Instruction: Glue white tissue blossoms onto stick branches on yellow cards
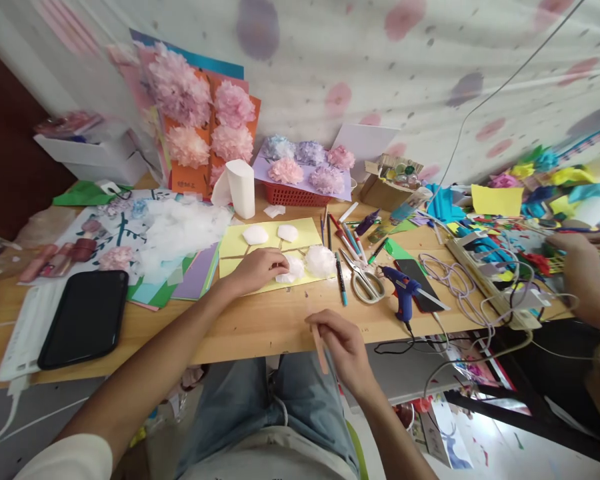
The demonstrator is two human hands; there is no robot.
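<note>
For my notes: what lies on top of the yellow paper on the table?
Four white tissue flowers lie on the yellow paper. The left hand covers part of one; anything beneath it is hidden.

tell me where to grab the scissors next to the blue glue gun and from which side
Take the scissors by the handle loops, coming from the near edge of the table. They lie flat with the loops toward the person and the blades pointing away toward the pens, so fingers reach the loops without meeting the tips.
</note>
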